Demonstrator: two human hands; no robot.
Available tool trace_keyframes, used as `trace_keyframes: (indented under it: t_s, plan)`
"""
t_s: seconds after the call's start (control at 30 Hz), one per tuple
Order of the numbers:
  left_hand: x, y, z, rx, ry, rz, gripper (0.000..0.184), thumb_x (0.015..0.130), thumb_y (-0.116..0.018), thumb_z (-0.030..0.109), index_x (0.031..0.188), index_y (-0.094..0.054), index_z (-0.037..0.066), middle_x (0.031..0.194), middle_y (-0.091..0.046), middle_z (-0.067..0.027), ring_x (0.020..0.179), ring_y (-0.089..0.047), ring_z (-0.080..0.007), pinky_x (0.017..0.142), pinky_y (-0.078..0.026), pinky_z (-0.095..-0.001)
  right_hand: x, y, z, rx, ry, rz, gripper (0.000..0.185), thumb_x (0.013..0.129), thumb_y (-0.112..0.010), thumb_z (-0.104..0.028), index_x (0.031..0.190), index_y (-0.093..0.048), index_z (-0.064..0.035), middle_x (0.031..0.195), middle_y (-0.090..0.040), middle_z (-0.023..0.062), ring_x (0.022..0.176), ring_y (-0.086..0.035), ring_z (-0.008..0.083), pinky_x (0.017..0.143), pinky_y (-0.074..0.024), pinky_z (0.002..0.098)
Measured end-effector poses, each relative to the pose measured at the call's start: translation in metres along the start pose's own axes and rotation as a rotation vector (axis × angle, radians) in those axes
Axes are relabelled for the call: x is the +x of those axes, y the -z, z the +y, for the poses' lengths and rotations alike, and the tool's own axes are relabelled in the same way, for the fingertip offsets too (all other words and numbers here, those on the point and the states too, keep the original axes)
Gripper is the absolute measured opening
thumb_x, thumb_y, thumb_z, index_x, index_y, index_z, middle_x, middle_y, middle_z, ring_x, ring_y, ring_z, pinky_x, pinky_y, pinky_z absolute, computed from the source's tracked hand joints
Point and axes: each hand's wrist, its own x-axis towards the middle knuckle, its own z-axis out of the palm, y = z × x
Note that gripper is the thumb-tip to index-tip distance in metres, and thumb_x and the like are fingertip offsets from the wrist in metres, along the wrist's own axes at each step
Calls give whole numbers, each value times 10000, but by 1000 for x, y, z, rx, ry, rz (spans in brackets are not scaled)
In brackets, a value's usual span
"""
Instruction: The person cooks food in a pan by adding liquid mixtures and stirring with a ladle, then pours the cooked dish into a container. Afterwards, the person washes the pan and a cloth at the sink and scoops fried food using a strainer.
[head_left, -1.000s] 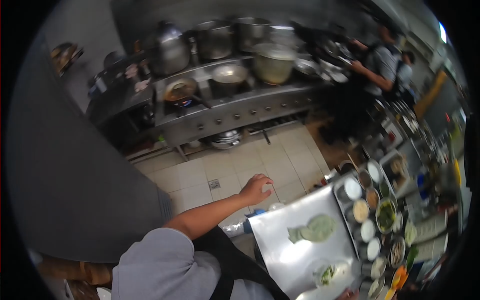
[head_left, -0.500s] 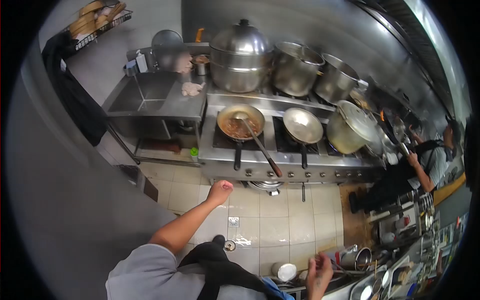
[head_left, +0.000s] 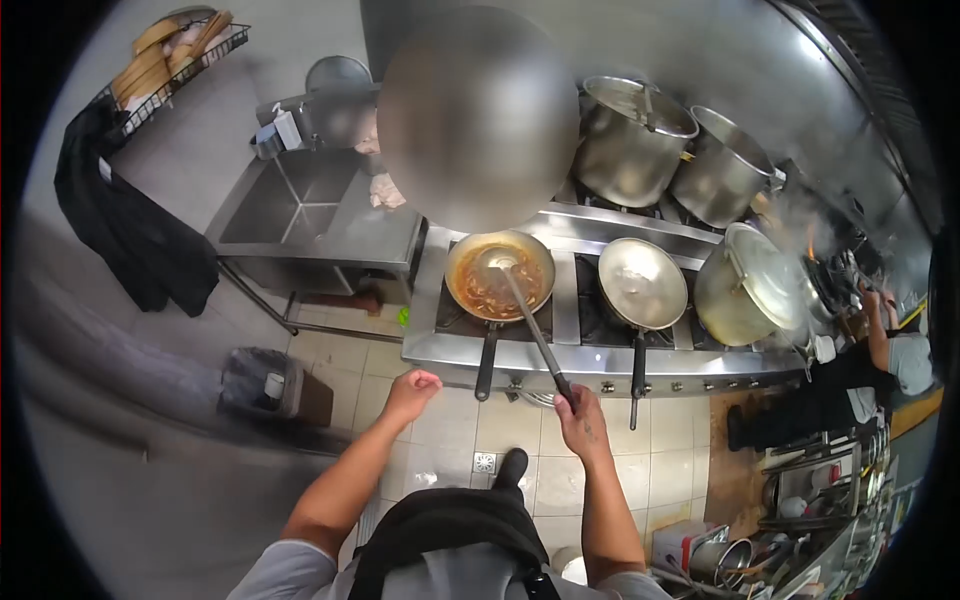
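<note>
My right hand (head_left: 582, 422) grips the dark end of the handle of a ladle (head_left: 534, 328). The ladle's bowl rests in brown sauce with pieces in it, inside a frying pan (head_left: 458, 297) on the left burner. The pan's black handle points toward me. My left hand (head_left: 411, 395) hovers in front of the stove's edge, left of the pan handle; its fingers are curled together and I see nothing in them. On the burner to the right sits a second pan (head_left: 643, 283), with its handle also toward me.
Behind the pans stand tall steel pots (head_left: 637, 150), and a lidded pot (head_left: 745, 290) is at right. A blurred patch hides the back left of the stove. A sink (head_left: 240, 205) and a bin (head_left: 262, 385) are at left. Another person (head_left: 830, 385) works at the far right near a flame.
My right hand has come up from the shelves at lower right and taken hold of the ladle's handle. My left hand has shifted slightly left, and I have turned toward the stove.
</note>
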Motion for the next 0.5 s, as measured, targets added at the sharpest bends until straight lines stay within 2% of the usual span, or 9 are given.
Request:
trace_keyframes:
  t_s: [0.07,0.13,0.2,0.27,0.33,0.4,0.43,0.47,0.5]
  plan:
    - [16,-12,12,14,30,19,120,790,-638,77,905,-619,52,826,-610,9,731,-545,-71,634,-448,-238,24,3,26,83,-89,16,350,870,-591,-284,1010,-566,35,938,-609,218,880,-589,366,773,-470,411]
    - [23,-24,25,35,195,-23,186,782,-644,100,962,-601,79,864,-618,8,743,-563,-91,642,-457,-254,20,33,37,-11,-257,-105,396,908,-500,-344,882,-581,43,822,-643,184,727,-626,331,677,-487,381]
    - [37,-41,26,25,271,-37,199,796,-650,129,981,-591,89,875,-622,5,749,-571,-99,644,-462,-260,4,35,88,161,-484,-320,340,901,-499,-297,774,-586,6,733,-648,147,587,-621,272,560,-477,342]
    - [50,-59,23,10,342,-46,214,809,-657,159,1001,-582,99,887,-627,2,754,-579,-108,646,-466,-266,-22,0,165,517,-773,-554,300,890,-505,-296,861,-589,-10,743,-651,129,573,-632,215,514,-474,298]
    - [63,-74,17,-72,436,-103,348,821,-696,317,1038,-578,72,890,-626,-17,729,-586,-105,639,-484,-266,-31,-44,211,715,-1142,-740,304,881,-529,-319,957,-569,-28,751,-645,107,612,-649,204,514,-487,295]
    - [72,-86,20,-124,457,-125,344,831,-688,318,1030,-569,65,908,-630,-31,732,-600,-120,629,-502,-272,-34,-111,246,792,-1159,-785,343,881,-541,-364,1006,-548,-45,835,-632,104,689,-662,228,542,-509,311]
    - [74,-90,23,-191,489,-182,329,838,-681,311,1021,-567,62,918,-631,-38,730,-606,-132,629,-511,-277,-37,-160,270,779,-976,-802,346,900,-499,-395,997,-551,-68,822,-621,88,658,-646,212,545,-507,304]
    - [73,-93,25,-258,526,-239,315,845,-674,304,1011,-565,60,928,-632,-45,728,-611,-144,629,-520,-282,-30,-209,303,514,-120,-788,314,905,-500,-385,994,-554,-88,799,-610,67,636,-604,176,565,-492,283]
    - [75,-94,28,-265,578,-261,263,874,-638,249,1039,-561,59,945,-632,-54,727,-626,-181,682,-530,-314,-43,-275,340,640,-158,-744,261,916,-493,-343,992,-557,-102,794,-601,60,663,-565,167,595,-474,278]
